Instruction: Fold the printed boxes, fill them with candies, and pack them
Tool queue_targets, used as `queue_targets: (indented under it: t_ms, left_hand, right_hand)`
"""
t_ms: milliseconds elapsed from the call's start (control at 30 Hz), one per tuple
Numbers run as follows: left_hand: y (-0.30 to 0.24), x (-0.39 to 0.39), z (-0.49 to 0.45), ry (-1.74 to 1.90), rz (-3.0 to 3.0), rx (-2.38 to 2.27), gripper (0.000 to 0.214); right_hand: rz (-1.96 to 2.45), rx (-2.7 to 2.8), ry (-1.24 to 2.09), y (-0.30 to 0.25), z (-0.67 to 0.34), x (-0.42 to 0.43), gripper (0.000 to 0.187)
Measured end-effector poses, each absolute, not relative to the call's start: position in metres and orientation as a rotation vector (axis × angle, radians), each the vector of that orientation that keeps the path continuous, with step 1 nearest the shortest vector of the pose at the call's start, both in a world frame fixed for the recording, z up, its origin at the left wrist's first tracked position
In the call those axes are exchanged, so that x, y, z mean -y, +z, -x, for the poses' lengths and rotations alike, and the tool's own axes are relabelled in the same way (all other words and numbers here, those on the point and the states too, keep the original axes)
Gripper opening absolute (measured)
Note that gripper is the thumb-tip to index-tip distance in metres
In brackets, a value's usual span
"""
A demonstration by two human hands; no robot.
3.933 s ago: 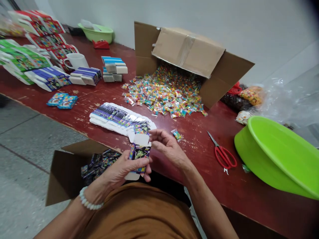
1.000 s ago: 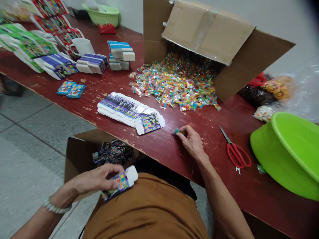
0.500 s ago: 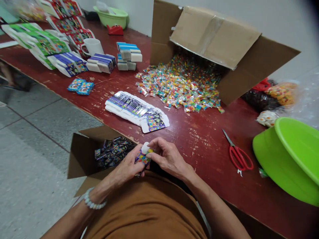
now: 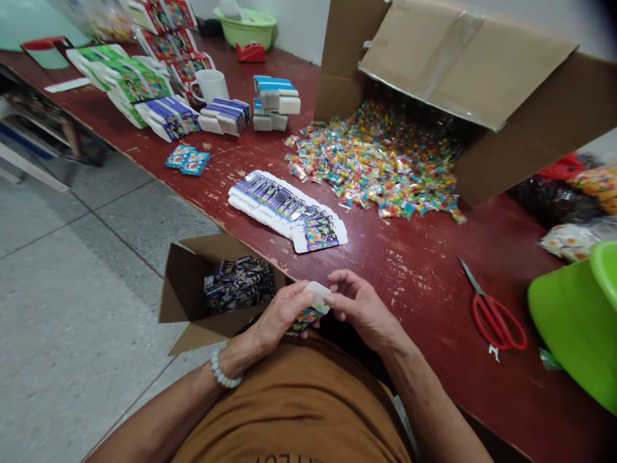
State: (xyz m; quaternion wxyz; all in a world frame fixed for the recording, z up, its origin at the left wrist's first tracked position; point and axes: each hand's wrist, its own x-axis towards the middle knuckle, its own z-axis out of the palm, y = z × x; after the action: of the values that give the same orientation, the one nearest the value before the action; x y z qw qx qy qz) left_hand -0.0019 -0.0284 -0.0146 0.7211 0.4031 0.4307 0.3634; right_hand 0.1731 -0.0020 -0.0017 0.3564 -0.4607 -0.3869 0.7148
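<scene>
One small printed box [image 4: 307, 315] sits in the left hand [image 4: 279, 316], with a white flap [image 4: 318, 292] at its far end and the right hand [image 4: 364, 312] meeting it there. To work that flap well, I would keep the left hold firm enough to steady the printed walls yet light enough not to bow them, since thin card should crease easily. Pressing near the flap's middle ought to bend it along its fold rather than at a corner, and the left thumb is best kept out of its path. As for the grip, the left hand (the one with the beaded bracelet [image 4: 224, 370] at its wrist) is wrapped around the box, thumb on top and fingers beneath. The right thumb meets the flap's right side, the other fingers loosely curled; from this angle I cannot tell whether they pinch the card or only rest against it. The box lies between the hands, mostly within the left one, in front of the brown shirt [image 4: 289, 402] and just off the near edge of the red table [image 4: 400, 257], nearer the body than the fanned row of flat cards [image 4: 289, 209].
</scene>
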Motion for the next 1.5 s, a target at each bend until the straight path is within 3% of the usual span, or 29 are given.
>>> queue_targets:
  t_ms: [200,400,467,667,767,1000,1100,1200,1300,1400,1500]
  left_hand:
    - [-0.016,0.034,-0.001,0.882,-0.886,-0.856,0.035]
    - [-0.01,0.028,-0.003,0.828,-0.499,-0.82,0.045]
    - [-0.009,0.026,-0.004,0.812,-0.427,-0.807,0.05]
    - [-0.007,0.026,-0.006,0.849,-0.486,-0.855,0.061]
    - [-0.007,0.026,-0.002,0.849,-0.496,-0.833,0.065]
    - [-0.006,0.022,-0.001,0.839,-0.3,-0.838,0.047]
    - [-0.007,0.024,0.0,0.883,-0.278,-0.915,0.032]
    - [-0.005,0.027,0.023,0.965,-0.429,-1.043,0.034]
    - [0.003,0.023,0.076,1.195,-0.656,-1.409,0.038]
    - [0.013,0.015,0.131,1.494,-0.821,-2.073,0.03]
    - [0.014,0.012,0.151,1.546,-0.927,-2.211,0.034]
  right_hand:
    - [1.053,1.155,1.949,-0.006,-0.172,0.005,0.035]
    - [0.959,1.699,1.08,-0.008,-0.169,0.007,0.009]
    - [0.955,1.766,1.116,-0.006,-0.17,0.009,0.012]
    - [1.185,1.328,1.679,-0.005,-0.163,0.005,0.024]
    - [1.195,1.225,1.732,-0.007,-0.159,0.002,0.029]
    - [0.957,1.723,1.307,-0.006,-0.159,0.007,0.011]
    - [0.942,1.797,1.29,-0.006,-0.156,0.012,0.015]
    - [0.988,1.876,1.262,-0.005,-0.159,0.007,0.024]
    - [1.164,1.818,1.045,-0.007,-0.172,-0.016,0.03]
    - [1.392,1.754,0.714,-0.013,-0.184,-0.054,0.034]
    - [1.596,1.818,0.524,-0.022,-0.182,-0.086,0.047]
